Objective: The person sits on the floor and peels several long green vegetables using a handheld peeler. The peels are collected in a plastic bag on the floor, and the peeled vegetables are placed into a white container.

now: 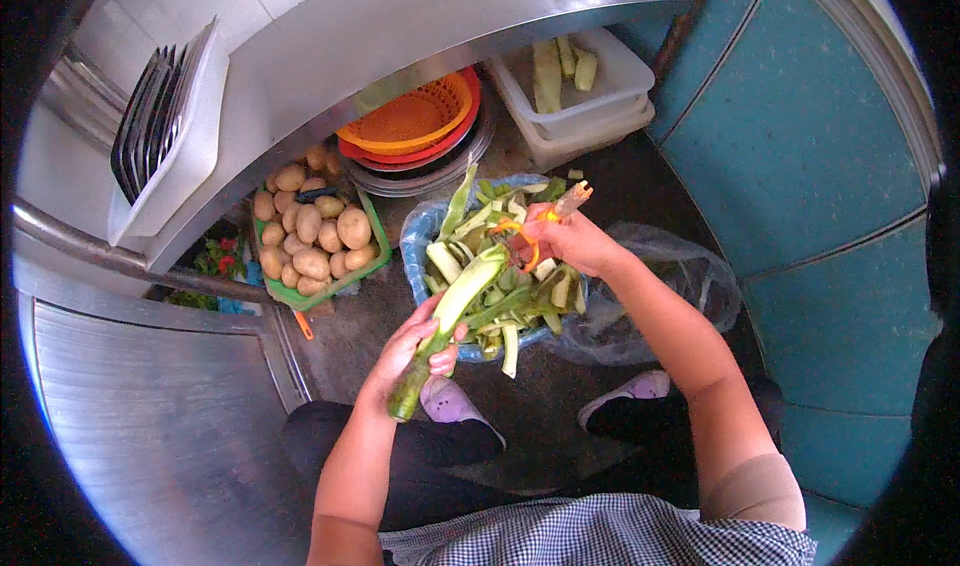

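My left hand (416, 344) grips a long green vegetable (469, 288), perhaps a gourd or stem lettuce. Its far half is pared pale, while dark green skin covers the end nearest me. In my right hand (559, 239) is a peeler (529, 245) with an orange frame and a worn handle, held at the vegetable's far end. Whether the blade touches is hard to tell. Under both hands stands a blue-lined bin (417, 228), heaped with green and whitish peelings (517, 296). One strip hangs over its near rim.
A green crate of potatoes (309, 228) stands left of the bin. Beyond are stacked orange and red baskets (409, 119) and white tubs (555, 127) holding peeled vegetables (559, 70). A steel counter (450, 10) overhangs them. Clear plastic (652, 296) lies right, near the teal tiled wall (802, 115).
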`<state>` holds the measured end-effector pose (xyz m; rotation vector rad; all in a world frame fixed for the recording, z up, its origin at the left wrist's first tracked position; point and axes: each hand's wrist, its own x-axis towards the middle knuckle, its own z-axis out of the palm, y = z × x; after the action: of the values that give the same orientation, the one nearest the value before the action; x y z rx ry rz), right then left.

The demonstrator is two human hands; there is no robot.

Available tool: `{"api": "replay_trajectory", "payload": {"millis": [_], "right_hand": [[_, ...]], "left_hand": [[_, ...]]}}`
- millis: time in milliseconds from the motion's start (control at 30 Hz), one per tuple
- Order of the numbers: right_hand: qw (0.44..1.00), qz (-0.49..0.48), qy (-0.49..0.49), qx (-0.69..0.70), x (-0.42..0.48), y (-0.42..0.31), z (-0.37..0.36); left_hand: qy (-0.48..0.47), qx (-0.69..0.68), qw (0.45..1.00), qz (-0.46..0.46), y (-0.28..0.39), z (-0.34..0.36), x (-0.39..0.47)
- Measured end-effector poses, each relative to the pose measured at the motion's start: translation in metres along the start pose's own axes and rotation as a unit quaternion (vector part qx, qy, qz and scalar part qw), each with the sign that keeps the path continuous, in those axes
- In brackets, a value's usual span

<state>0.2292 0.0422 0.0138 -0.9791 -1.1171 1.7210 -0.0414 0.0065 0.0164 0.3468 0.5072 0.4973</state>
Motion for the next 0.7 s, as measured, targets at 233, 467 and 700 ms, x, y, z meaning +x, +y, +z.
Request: {"api": "replay_trajectory", "payload": {"millis": [233, 467, 700], "right_hand": [[0.964, 0.062, -0.055, 0.253, -0.001, 0.029, -0.009], [0.796, -0.162, 0.167, -0.559, -0.004, -0.017, -0.012], [0.892, -0.278, 0.022, -0.356, -0.008, -0.004, 0.049]], "left_hand": [[-0.081, -0.125, 0.988, -0.031, -0.006, -0.005, 0.001], [-0.017, -0.125, 0.991, -0.046, -0.017, -0.004, -0.001], [0.06, -0.095, 0.993, -0.02, -0.018, 0.0, 0.01]]}}
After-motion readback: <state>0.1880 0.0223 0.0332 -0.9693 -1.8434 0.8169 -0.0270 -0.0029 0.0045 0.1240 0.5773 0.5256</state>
